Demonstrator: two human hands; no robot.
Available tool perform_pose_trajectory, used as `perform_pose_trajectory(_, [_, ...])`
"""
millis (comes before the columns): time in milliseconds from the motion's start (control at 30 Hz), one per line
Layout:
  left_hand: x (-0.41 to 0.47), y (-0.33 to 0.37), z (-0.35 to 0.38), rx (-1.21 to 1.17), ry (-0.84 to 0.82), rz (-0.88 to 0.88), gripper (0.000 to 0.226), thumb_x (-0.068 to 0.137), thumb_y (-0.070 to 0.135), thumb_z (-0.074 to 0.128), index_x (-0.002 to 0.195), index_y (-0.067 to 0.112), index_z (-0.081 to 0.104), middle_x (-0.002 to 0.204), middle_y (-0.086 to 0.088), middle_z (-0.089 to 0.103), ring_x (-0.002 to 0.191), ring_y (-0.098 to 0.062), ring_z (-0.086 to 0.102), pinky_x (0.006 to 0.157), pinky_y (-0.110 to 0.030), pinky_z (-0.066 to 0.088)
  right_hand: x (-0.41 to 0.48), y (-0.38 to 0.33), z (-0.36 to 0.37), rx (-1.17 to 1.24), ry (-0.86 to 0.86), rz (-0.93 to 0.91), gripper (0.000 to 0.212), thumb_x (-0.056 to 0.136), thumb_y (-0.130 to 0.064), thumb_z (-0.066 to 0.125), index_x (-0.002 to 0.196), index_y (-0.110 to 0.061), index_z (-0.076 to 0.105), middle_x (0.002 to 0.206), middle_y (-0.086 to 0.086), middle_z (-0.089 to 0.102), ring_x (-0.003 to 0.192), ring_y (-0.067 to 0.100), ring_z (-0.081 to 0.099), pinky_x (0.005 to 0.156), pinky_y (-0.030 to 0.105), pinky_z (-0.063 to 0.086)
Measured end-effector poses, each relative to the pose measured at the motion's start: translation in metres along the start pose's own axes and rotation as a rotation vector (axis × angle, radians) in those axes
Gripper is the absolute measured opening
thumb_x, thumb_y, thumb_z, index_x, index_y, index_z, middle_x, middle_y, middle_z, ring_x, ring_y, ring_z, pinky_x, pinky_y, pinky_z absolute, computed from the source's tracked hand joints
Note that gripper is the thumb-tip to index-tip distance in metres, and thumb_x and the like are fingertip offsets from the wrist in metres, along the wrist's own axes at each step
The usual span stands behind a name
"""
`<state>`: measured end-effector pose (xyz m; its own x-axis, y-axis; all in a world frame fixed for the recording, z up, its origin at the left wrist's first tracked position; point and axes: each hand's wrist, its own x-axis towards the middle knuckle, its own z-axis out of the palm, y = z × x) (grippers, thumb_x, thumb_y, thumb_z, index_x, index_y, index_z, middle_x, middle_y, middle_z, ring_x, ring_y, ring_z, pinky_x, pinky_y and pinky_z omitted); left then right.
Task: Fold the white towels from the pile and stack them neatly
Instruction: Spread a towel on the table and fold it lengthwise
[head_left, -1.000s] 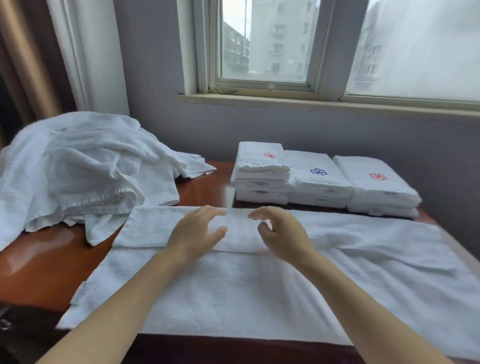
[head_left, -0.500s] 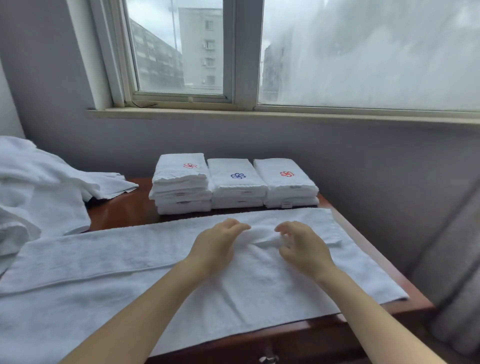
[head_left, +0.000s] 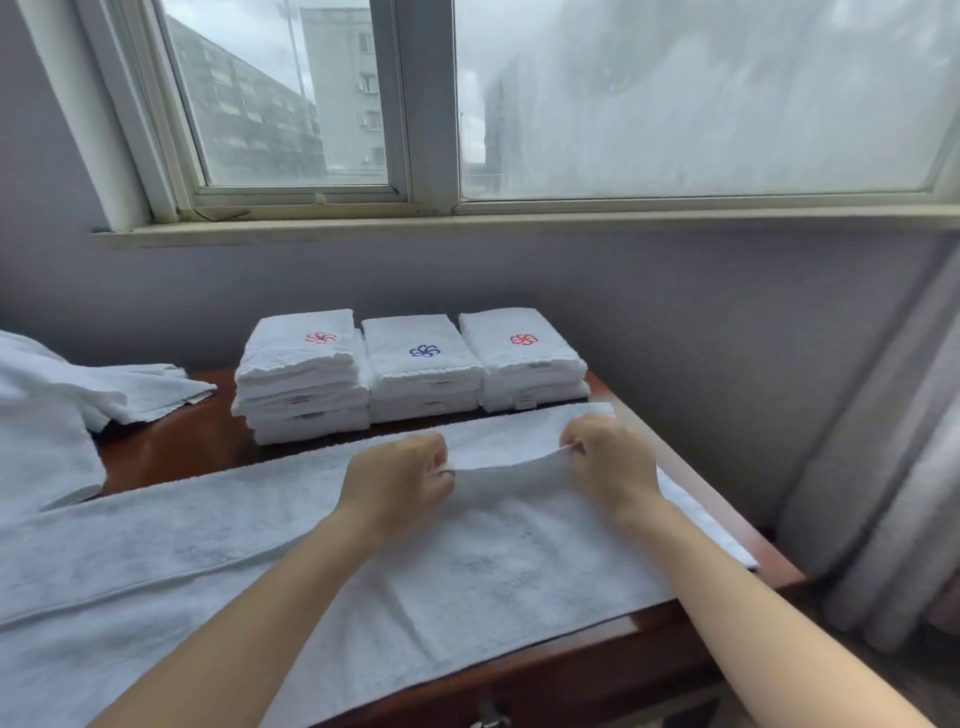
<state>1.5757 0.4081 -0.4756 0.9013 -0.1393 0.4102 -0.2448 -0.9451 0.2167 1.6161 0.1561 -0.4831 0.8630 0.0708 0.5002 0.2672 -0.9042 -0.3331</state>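
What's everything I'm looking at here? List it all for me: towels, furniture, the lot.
spread towel: one, white, laid lengthwise across the table.
folded towel stacks: three, white, side by side at the table's back; red emblems on the outer two, blue on the middle one.
unfolded pile: one, white, at the table's left end.
table: one, reddish-brown wood, under all the towels.
window: one, pale frame, above the stacks; buildings outside.
wall: grey, below the window.
curtain: one, grey, far right.
left hand: one, pinches a lifted edge of the spread towel.
right hand: one, pinches the same edge, further right.
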Motion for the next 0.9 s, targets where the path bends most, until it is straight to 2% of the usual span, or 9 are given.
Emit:
perform_pose_trajectory(100, [0.001, 0.005, 0.003, 0.016, -0.058, 0.128, 0.024, 0.086, 0.047, 0.057, 0.073, 0.028, 0.051, 0.081, 0.012, 0.056, 0.075, -0.01, 0.052, 0.059, -0.025, 0.036, 0.009, 0.003, -0.011, 0.014, 0.296, -0.118, 0.025, 0.063, 0.011, 0.055, 0.061, -0.009, 0.069, 0.062, 0.003, 0.064, 0.058, 0.029, 0.055, 0.059, 0.032, 0.041])
perform_pose_trajectory(200, [0.006, 0.012, 0.01, -0.006, -0.126, 0.163, 0.041, 0.092, 0.058, 0.045, 0.065, 0.027, 0.049, 0.075, 0.012, 0.053, 0.068, -0.005, 0.049, 0.057, -0.026, 0.035, 0.006, 0.007, -0.013, -0.067, 0.261, -0.115, 0.028, 0.061, 0.002, 0.044, 0.055, -0.012, 0.068, 0.053, 0.003, 0.06, 0.05, 0.03, 0.05, 0.062, 0.035, 0.042])
perform_pose_trajectory(300, [0.015, 0.021, 0.016, -0.035, -0.099, 0.126, 0.041, 0.097, 0.052, 0.04, 0.066, 0.026, 0.048, 0.072, 0.01, 0.052, 0.066, -0.008, 0.05, 0.054, -0.026, 0.033, 0.003, 0.013, -0.01, -0.275, 0.035, 0.033, 0.037, 0.076, -0.01, 0.033, 0.066, -0.016, 0.068, 0.066, -0.001, 0.064, 0.066, 0.025, 0.055, 0.084, 0.036, 0.036])
perform_pose_trajectory(400, [0.024, 0.026, 0.023, -0.089, -0.038, 0.139, 0.018, 0.097, 0.04, 0.051, 0.088, 0.03, 0.062, 0.086, 0.017, 0.057, 0.084, -0.008, 0.056, 0.062, -0.024, 0.04, 0.001, 0.012, -0.011, -0.141, 0.093, 0.065, 0.041, 0.082, -0.019, 0.031, 0.067, -0.016, 0.068, 0.07, -0.002, 0.066, 0.072, 0.023, 0.058, 0.087, 0.037, 0.038])
perform_pose_trajectory(467, [0.03, 0.027, 0.029, -0.096, -0.038, 0.163, 0.016, 0.095, 0.037, 0.056, 0.106, 0.031, 0.065, 0.105, 0.017, 0.06, 0.101, -0.009, 0.056, 0.073, -0.025, 0.043, 0.002, 0.003, -0.009, 0.069, 0.025, 0.036, 0.037, 0.089, -0.017, 0.039, 0.09, -0.021, 0.076, 0.095, -0.006, 0.074, 0.094, 0.018, 0.063, 0.087, 0.033, 0.043])
perform_pose_trajectory(533, [0.036, 0.029, 0.038, -0.072, -0.102, 0.168, 0.035, 0.093, 0.04, 0.057, 0.126, 0.029, 0.06, 0.131, 0.011, 0.056, 0.122, -0.012, 0.049, 0.092, -0.029, 0.043, 0.006, -0.009, -0.003, 0.207, -0.231, 0.053, 0.042, 0.093, -0.013, 0.04, 0.124, -0.025, 0.065, 0.129, -0.006, 0.064, 0.122, 0.014, 0.054, 0.099, 0.033, 0.044])
perform_pose_trajectory(633, [0.041, 0.033, 0.052, 0.009, -0.317, 0.107, 0.057, 0.098, 0.05, 0.043, 0.149, 0.028, 0.036, 0.16, 0.002, 0.025, 0.149, -0.017, 0.017, 0.121, -0.043, 0.014, 0.012, -0.018, 0.011, 0.169, -0.499, 0.044, 0.051, 0.1, -0.017, 0.035, 0.15, -0.024, 0.037, 0.156, -0.003, 0.035, 0.144, 0.015, 0.03, 0.118, 0.037, 0.023])
perform_pose_trajectory(767, [0.043, 0.028, 0.068, 0.064, -0.433, 0.045, 0.063, 0.096, 0.064, 0.025, 0.154, 0.043, 0.013, 0.165, 0.008, 0.0, 0.151, -0.015, -0.009, 0.118, -0.054, -0.012, 0.017, -0.007, 0.03, -0.096, -0.56, 0.06, 0.057, 0.102, -0.048, 0.024, 0.156, -0.032, 0.017, 0.165, -0.001, 0.004, 0.152, 0.02, -0.002, 0.12, 0.052, -0.007])
perform_pose_trajectory(900, [0.048, 0.029, 0.069, 0.094, -0.466, 0.022, 0.066, 0.092, 0.071, 0.022, 0.152, 0.051, 0.006, 0.164, 0.011, -0.006, 0.151, -0.023, -0.014, 0.115, -0.059, -0.015, 0.024, 0.007, 0.037, -0.156, -0.554, 0.122, 0.067, 0.094, -0.067, 0.021, 0.155, -0.041, 0.01, 0.165, -0.005, -0.004, 0.151, 0.024, -0.008, 0.118, 0.055, -0.012])
